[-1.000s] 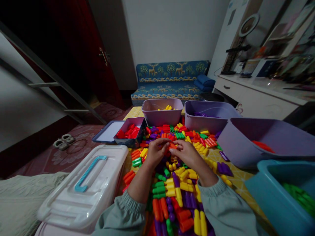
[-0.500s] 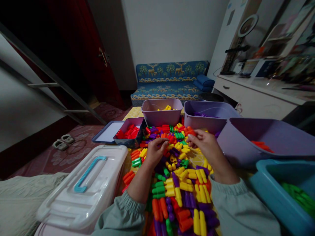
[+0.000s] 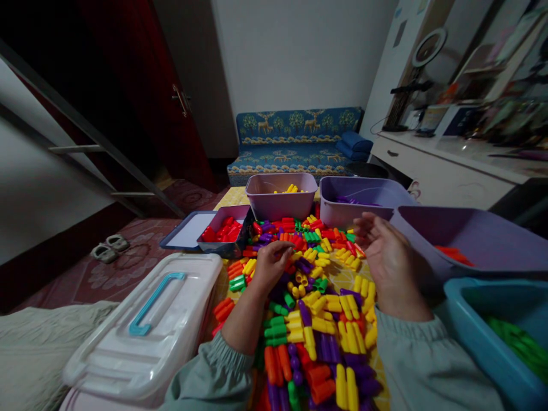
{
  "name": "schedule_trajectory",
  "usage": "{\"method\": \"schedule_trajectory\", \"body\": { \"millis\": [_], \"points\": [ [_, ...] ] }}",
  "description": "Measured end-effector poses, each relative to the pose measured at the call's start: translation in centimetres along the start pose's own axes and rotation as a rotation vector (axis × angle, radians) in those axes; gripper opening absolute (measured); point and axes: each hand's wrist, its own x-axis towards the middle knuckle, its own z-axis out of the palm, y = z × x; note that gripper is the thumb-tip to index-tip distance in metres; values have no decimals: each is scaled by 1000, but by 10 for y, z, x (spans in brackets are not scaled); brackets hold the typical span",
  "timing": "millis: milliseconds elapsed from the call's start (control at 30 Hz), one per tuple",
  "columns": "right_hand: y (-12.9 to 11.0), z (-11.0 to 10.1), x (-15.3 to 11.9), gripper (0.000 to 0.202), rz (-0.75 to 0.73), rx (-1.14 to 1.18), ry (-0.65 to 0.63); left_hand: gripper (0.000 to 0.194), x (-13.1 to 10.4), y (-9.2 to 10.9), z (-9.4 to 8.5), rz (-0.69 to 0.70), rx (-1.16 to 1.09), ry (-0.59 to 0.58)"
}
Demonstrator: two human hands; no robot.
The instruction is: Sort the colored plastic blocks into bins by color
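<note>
Brightly coloured plastic pegs [image 3: 325, 325] in yellow, purple, green, orange and red lie in a loose heap before me, several joined side by side. Over the left-middle of the heap hovers my left hand [image 3: 270, 267], its fingers loosely bent and the thumb slightly apart; nothing shows in it. My right hand [image 3: 389, 265] is raised at the heap's right side, palm turned left, fingers stretched out and a little blurred. I see no peg in it. Red and orange pegs [image 3: 336, 234] lie just left of its fingertips.
Behind the heap stand a pink-purple bin [image 3: 282, 202] with yellow pegs and a purple bin [image 3: 355, 212]. A larger purple bin [image 3: 483, 220] and a teal bin [image 3: 475, 325] stand right. Left are a box of red pegs [image 3: 222, 250] and a lidded clear container [image 3: 171, 319].
My right hand has moved right and towards me, away from the orange pegs at its fingertips, and its fingers have straightened. My left hand has stayed in place.
</note>
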Motion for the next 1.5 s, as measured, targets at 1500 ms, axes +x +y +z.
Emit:
{"method": "schedule_trajectory", "body": {
  "millis": [1500],
  "points": [
    [82, 26, -32, 43, -68, -503, -623, 34, 0, -5, 1, 162, 68, 42]
  ]
}}
